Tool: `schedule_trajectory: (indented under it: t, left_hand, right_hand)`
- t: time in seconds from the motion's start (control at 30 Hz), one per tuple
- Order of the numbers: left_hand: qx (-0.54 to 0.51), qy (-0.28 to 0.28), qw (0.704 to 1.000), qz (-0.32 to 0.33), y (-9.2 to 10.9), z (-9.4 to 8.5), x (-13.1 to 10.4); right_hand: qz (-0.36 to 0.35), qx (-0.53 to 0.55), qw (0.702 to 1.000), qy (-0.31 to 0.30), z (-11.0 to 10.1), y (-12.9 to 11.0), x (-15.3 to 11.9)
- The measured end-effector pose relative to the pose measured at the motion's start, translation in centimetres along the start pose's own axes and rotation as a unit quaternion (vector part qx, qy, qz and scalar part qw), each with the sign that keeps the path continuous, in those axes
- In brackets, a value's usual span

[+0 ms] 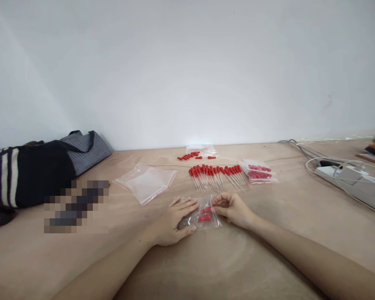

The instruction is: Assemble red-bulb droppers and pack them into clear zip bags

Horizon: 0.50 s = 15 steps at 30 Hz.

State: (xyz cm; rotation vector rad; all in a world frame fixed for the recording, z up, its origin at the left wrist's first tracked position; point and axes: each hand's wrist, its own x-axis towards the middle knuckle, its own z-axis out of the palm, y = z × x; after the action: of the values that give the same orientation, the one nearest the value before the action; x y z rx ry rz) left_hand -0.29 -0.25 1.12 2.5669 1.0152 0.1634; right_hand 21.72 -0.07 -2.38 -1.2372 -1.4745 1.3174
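A clear zip bag (192,221) lies flat on the table in front of me, its zip edge to the right. Two red rubber dropper bulbs (204,218) show inside it. My left hand (176,221) rests on the bag's left part, fingers spread and pressing it down. At the zip edge, my right hand (233,209) is pinched closed on the bag, close to the upper bulb; the fingertips are partly hidden. Just beyond the hands, several glass droppers with red bulbs (220,177) lie in a row.
Empty zip bags (146,181) lie at left of the droppers; a bag filled with red bulbs (259,171) is at right. Loose red bulbs (189,156) and more bags (203,149) lie near the wall. Dark bags (46,171) stand left; a power strip (353,183) with cables is right.
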Motion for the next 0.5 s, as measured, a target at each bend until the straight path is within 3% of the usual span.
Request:
schedule_trajectory:
  t: [0.13, 0.3, 0.4, 0.5]
  left_hand:
    - [0.004, -0.002, 1.000, 0.000, 0.0, 0.0, 0.0]
    - [0.009, -0.010, 1.000, -0.007, 0.2, -0.2, 0.0]
    - [0.003, -0.008, 1.000, -0.005, 0.2, -0.1, -0.1]
    - [-0.003, 0.002, 1.000, -0.001, 0.1, -0.1, -0.1]
  right_hand:
    - [-0.063, 0.015, 0.998, 0.019, 0.8, 0.5, -0.1]
    - [-0.106, -0.051, 0.993, -0.028, -0.4, 0.7, 0.3]
    - [-0.124, -0.133, 0.979, 0.090, -2.4, 0.1, 1.6]
    - [-0.088, -0.257, 0.941, 0.201, -4.1, -0.8, 3.6]
